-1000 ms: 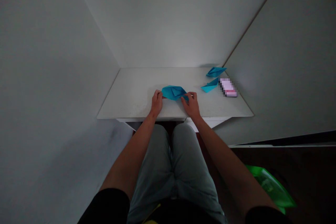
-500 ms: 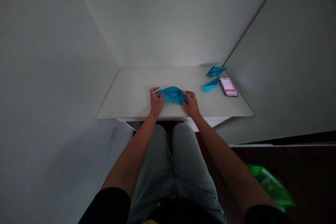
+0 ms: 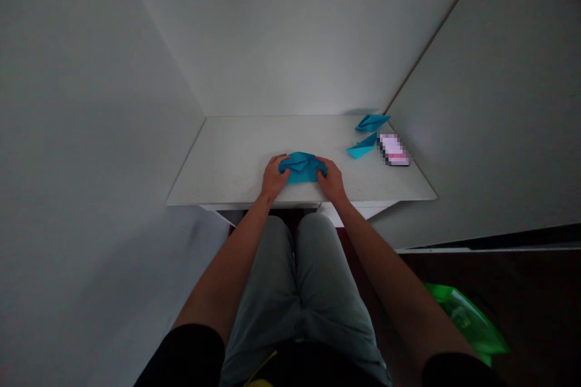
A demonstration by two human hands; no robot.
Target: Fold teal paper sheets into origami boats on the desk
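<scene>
The left hand [image 3: 275, 178] and right hand [image 3: 331, 180] hold opposite ends of a folded blue paper [image 3: 302, 168], fingers together and clamped on it, at 6 o'clock on the table [image 3: 218, 184]. Two paper boats [image 3: 363, 146] lie at 2 o'clock from it, just beside a blurred object [image 3: 393, 150].

folded blue origami paper [image 3: 302, 168] | creased, lying flat | near front edge of white table [image 3: 227, 160]

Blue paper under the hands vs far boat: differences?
The blue paper is under the left hand and right hand; the far boat lies untouched. The paper looks wider and blunter, the boat slimmer and pointed. The paper sits near the table's front, the boat at the back. Both are folded.
</scene>
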